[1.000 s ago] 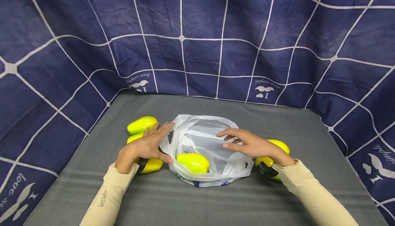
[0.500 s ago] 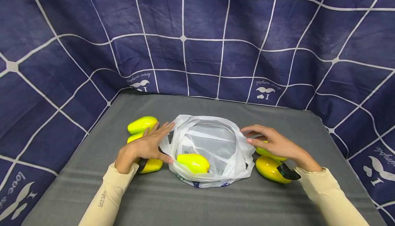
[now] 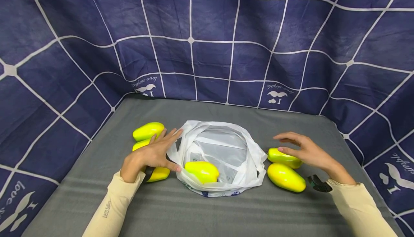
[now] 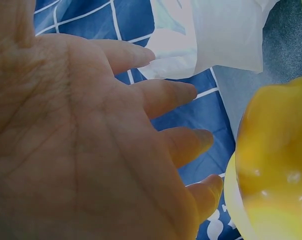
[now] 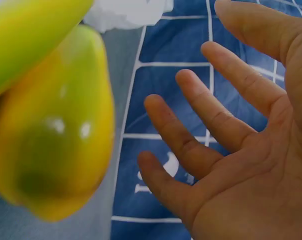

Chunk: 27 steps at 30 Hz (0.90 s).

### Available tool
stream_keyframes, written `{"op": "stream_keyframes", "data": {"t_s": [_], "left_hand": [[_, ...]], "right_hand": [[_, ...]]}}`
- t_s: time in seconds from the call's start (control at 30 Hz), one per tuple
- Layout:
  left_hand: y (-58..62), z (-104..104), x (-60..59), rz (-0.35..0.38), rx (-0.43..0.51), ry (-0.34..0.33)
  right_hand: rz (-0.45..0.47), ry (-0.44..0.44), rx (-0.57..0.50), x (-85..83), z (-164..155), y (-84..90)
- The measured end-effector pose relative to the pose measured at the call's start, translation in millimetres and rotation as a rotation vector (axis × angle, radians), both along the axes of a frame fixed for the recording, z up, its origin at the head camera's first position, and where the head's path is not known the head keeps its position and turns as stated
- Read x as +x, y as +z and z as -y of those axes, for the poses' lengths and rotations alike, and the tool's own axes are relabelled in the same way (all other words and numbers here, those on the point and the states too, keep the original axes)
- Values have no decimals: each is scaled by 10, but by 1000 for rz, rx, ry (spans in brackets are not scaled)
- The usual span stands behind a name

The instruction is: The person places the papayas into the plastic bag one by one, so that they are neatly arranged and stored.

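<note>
A staged recording booth, not a lived-in room. A navy cloth backdrop with a white grid hangs from 9 through 12 to 3 o'clock. It closes in a grey-covered tabletop.

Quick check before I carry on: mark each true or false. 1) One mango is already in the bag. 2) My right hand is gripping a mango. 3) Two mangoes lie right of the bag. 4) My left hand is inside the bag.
1) True: one mango lies inside the white plastic bag.
2) False: the right hand is open above the far right mango, gripping nothing.
3) True: that one and the near right mango.
4) False: the left hand rests open at the bag's left edge, over the left mangoes.
</note>
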<state>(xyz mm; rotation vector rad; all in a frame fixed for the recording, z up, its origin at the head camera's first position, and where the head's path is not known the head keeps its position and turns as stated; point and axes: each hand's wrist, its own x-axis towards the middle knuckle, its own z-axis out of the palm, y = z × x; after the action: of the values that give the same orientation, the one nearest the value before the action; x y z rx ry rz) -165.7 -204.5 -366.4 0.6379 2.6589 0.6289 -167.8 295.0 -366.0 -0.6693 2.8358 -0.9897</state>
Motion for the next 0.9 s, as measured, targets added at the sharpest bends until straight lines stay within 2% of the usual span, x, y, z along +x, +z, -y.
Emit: {"op": "stream_keyframes", "data": {"t_s": [0.27,0.6,0.9], "left_hand": [[-13,5,4,9,7,4],[-2,8,2,3,3,-2],[21,-2,12,1,-5,2]], "right_hand": [[30,-30,-32,9,-157,-106],[90,-38,-17,2,-296,-291],[32,6,-49,38,-338,-439]]}}
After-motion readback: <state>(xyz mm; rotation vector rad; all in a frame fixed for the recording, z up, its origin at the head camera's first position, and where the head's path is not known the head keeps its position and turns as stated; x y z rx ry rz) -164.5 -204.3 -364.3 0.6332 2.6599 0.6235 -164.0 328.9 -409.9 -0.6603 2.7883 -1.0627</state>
